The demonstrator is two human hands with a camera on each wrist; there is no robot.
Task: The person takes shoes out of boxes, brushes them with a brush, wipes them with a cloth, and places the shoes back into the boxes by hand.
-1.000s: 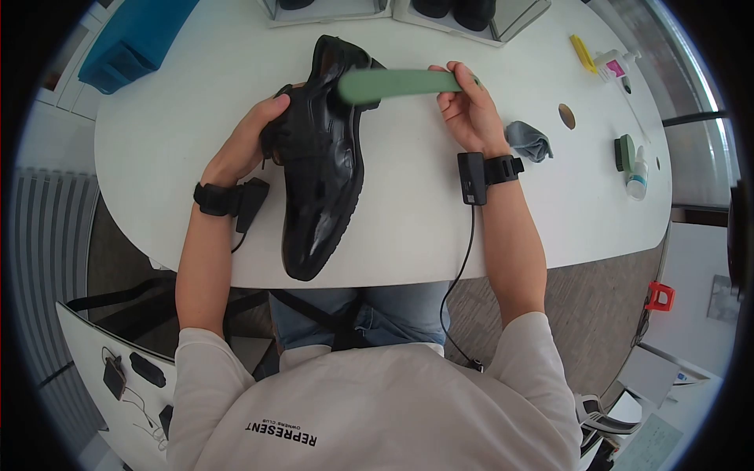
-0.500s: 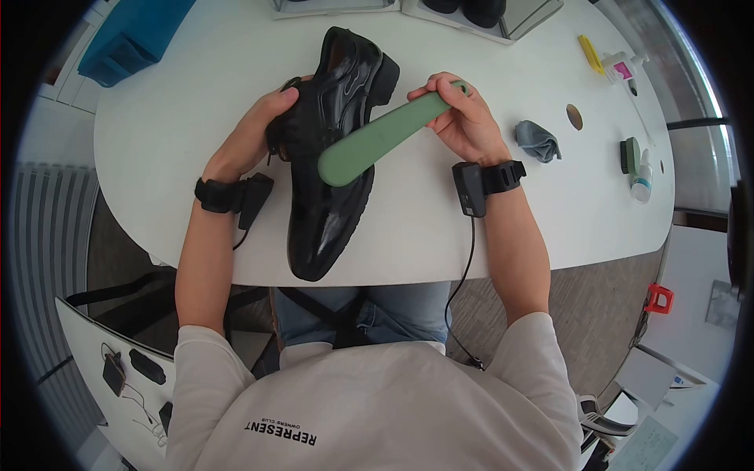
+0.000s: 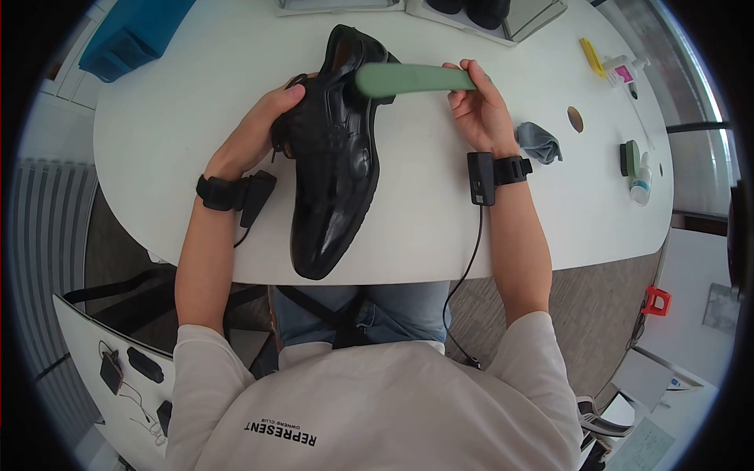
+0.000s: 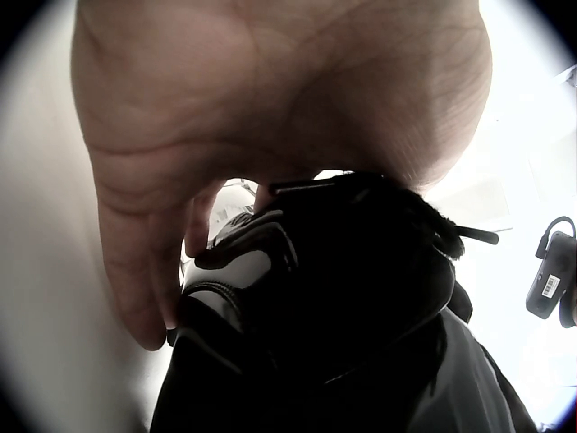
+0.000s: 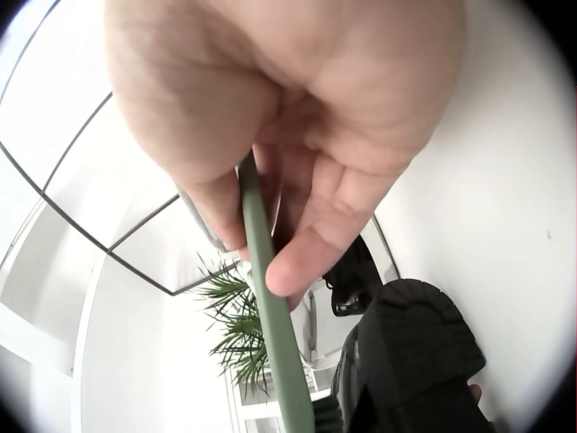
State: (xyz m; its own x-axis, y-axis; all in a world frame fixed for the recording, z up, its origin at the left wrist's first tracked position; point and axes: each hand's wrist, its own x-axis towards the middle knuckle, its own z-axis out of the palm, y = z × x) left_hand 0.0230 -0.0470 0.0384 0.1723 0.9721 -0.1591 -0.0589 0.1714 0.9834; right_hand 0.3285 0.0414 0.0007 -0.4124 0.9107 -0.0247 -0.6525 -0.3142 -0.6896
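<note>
A glossy black lace-up shoe is tilted on its side on the white table, toe toward the person. The left hand grips it round the laced upper; the left wrist view shows that hand's fingers over the shoe's edge. Between thumb and fingers the right hand pinches one end of a green tool. Its broad end overlaps the shoe near the heel; the side facing the shoe is hidden. In the right wrist view the tool appears edge-on, beside the shoe's heel.
Beyond the shoe stand boxes with dark shoes. A blue case lies at the far left. To the right are a grey cloth, a green-backed brush, a clear bottle, a white bottle and a yellow item.
From half a second ago, the green tool's broad end has swung from the shoe's middle up to near the heel, and the right hand has moved slightly right. The left hand keeps its grip.
</note>
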